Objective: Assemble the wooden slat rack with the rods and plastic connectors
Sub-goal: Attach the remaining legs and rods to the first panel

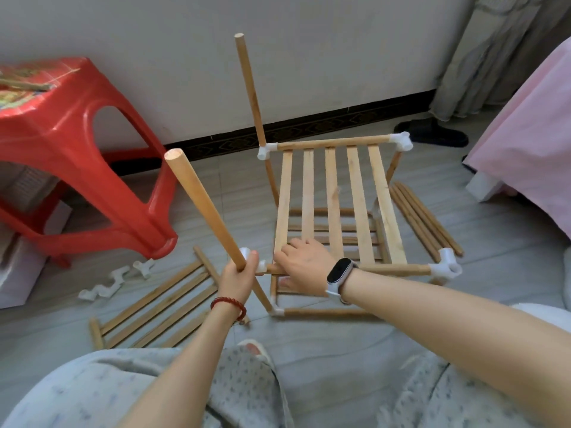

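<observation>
The rack (336,205) stands on the floor (309,350) in front of the person, with two slat shelves already joined by rods and white plastic connectors. The left hand (239,278) is closed around the lower end of a long rod (204,208), which leans up and to the left. The foot of this rod is at the near left connector (251,257), partly hidden by the fingers, so it cannot be told if the rod already sits in the socket. The right hand (304,264) rests on the near edge of the top shelf with curled fingers and seems to hold the front bar just beside that connector.

The step in hand appears to be seating this upright rod. To do it well, the rod should first be brought vertical, parallel to the far left rod (251,91) that already stands up. Then it should be pushed straight down, perhaps with a small twist, while the right hand holds the frame steady. Pushing at the present tilt could stress the plastic or loosen the joints below.

The loose rods (423,217) by the right side, the spare shelf (157,307) and the spare connectors (117,279) on the floor are likely for later steps.
</observation>
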